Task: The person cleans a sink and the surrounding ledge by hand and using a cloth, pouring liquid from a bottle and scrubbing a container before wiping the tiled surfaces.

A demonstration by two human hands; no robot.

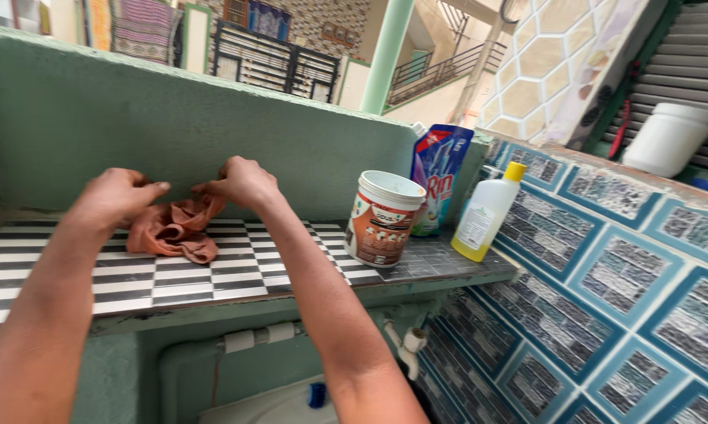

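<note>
A: What have the hands got hold of?

B: A crumpled rust-orange cloth (175, 230), lying on the black-and-white striped bench (173, 283), toward its far edge, close to the green wall (173, 126). The left hand (117, 196) is curled over the cloth's left side, fingers bent down into the folds. The right hand (240, 182) pinches its upper right corner, closed tight on the fabric.

A: So both are gripping it?

B: Both are closed on it, yes. The right lifts a corner slightly off the surface; the bulk rests on the bench between and below the two hands.

A: How would it handle?

B: I'd judge it soft, limp and light. It bunches and sags rather than keeping any shape. It may be damp, though I can't tell. It is not fragile or slippery. The best hold is at an edge or corner, as the right hand has, because a grab in the middle only gathers a wad.

A: Anything close by?

B: To the right on the bench, well apart from the cloth, stand a white-and-brown tub (381, 219), a blue refill pouch (439, 177) behind it, and a yellow bottle (487, 212) with a yellow cap. A white tap (410, 345) sticks out below the bench.
</note>
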